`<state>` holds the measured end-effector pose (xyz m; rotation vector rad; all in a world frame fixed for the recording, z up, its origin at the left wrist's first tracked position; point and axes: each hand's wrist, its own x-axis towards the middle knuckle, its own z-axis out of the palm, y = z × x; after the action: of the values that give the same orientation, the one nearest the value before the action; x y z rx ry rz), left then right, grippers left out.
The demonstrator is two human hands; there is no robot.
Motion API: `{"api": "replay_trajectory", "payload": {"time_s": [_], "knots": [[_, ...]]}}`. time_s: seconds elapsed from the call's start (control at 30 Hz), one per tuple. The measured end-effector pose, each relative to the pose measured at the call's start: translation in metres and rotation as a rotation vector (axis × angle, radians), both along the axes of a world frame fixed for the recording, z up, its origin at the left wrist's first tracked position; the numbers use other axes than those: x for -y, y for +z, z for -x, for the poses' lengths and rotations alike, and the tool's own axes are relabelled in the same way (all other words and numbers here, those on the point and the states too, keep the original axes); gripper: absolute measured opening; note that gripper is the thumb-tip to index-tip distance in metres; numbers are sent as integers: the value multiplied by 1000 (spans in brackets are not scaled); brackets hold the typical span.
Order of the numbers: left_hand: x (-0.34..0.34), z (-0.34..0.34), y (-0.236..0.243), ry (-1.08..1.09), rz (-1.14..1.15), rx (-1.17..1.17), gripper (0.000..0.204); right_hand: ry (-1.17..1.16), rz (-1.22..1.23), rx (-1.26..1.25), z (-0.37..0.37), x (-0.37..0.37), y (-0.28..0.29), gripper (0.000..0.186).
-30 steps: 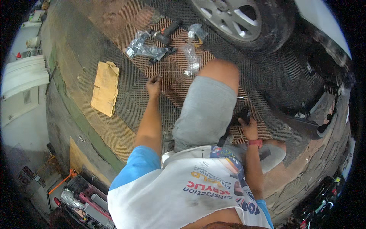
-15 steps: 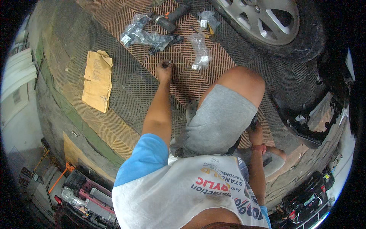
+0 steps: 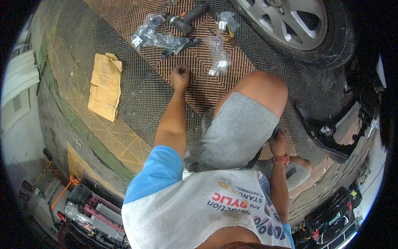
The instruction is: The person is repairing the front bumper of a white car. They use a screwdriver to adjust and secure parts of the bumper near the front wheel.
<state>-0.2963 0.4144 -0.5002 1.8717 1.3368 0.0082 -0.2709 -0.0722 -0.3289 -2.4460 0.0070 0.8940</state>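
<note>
My left hand (image 3: 180,77) is closed just above the slatted floor mat, with something small and dark at its fingers that I cannot make out. Just beyond it lie dark parts in clear plastic bags (image 3: 168,42), and another clear bag (image 3: 217,54) rests to its right. A cordless drill (image 3: 182,24) lies behind the bags. Beside my bent knee, my right hand (image 3: 278,145) is curled against a dark object (image 3: 275,132). My leg partly hides that object, and its kind does not show.
A car wheel (image 3: 290,29) stands at the far right. Below it lies a black plastic car panel (image 3: 331,133). A flattened brown paper packet (image 3: 105,87) lies on the mat (image 3: 137,99) to the left. Car parts (image 3: 95,211) sit at the lower left, near an orange-handled tool (image 3: 62,191).
My left hand has turned slightly, and less of the dark thing at its fingers shows. My right hand stays beside my knee. The view has shifted a little.
</note>
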Motion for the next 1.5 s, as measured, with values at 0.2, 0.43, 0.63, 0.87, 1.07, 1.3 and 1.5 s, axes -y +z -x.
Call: {"api": "replay_trajectory", "payload": {"time_s": [0.2, 0.43, 0.63, 0.87, 1.07, 1.3, 1.5], "knots": [[3, -6, 1, 1, -10, -27, 38, -28, 8, 98, 8, 12, -7, 39], [1, 24, -15, -7, -159, 157, 49, -368, -348, 289, -38, -41, 63, 41], [26, -46, 142, 50, 218, 580, 45, -762, -899, 428, -84, -95, 133, 34], [103, -133, 336, -360, 234, 846, 36, -809, -1167, 646, -121, -113, 202, 32], [200, -188, 372, -642, 910, 787, 60, -694, -1285, 850, -169, -81, 254, 42], [276, -246, 384, -447, 1212, 1050, 70, -583, -1165, 916, -219, -40, 276, 51], [301, -267, 377, -341, 1259, 1097, 46, -552, -1046, 1058, -231, -28, 275, 64]]}}
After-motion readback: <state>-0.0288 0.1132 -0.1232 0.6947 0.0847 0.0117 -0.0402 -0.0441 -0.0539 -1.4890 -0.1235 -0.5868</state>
